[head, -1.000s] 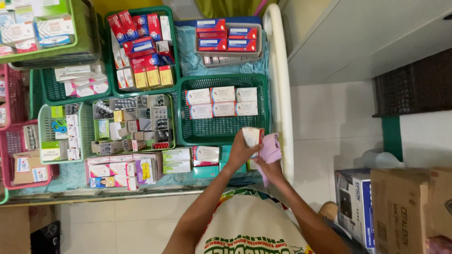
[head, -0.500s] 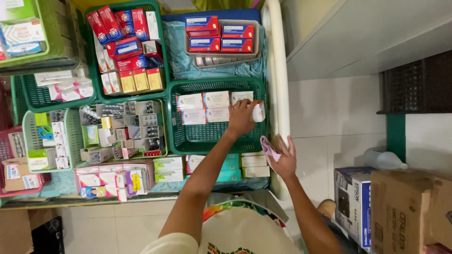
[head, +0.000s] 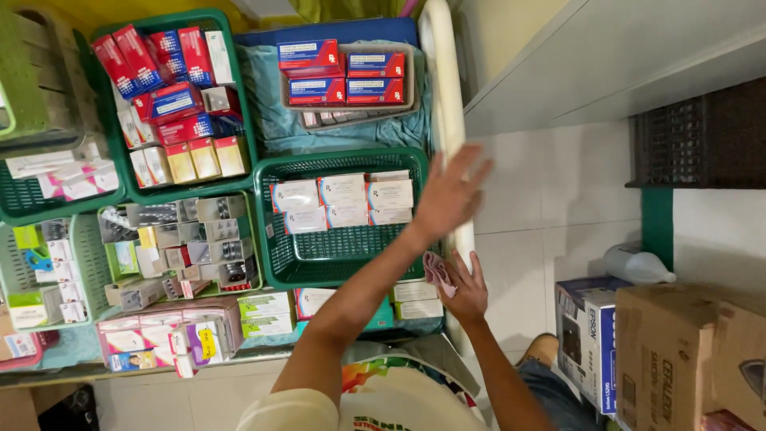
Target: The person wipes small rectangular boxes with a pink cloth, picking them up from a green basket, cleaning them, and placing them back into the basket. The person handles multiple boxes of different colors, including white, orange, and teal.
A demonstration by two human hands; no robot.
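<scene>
My left hand (head: 448,195) is open with its fingers spread, hovering over the right rim of a dark green basket (head: 275,255) and the white rail (head: 447,120). It holds nothing. Inside that basket lie two rows of white medicine boxes (head: 343,199). My right hand (head: 463,289) rests lower, near the rail, with a small pink cloth (head: 435,270) under its fingers.
Other baskets of red, blue and yellow boxes (head: 171,96) and blister packs (head: 191,239) fill the left. A grey tray of red-blue boxes (head: 343,76) sits behind. Cardboard boxes (head: 678,351) and a printer box (head: 586,335) stand on the tiled floor at right.
My left hand put the white box into the green basket, let go and drew off to the right, open. My right hand stayed low with the pink cloth. The view shifted right.
</scene>
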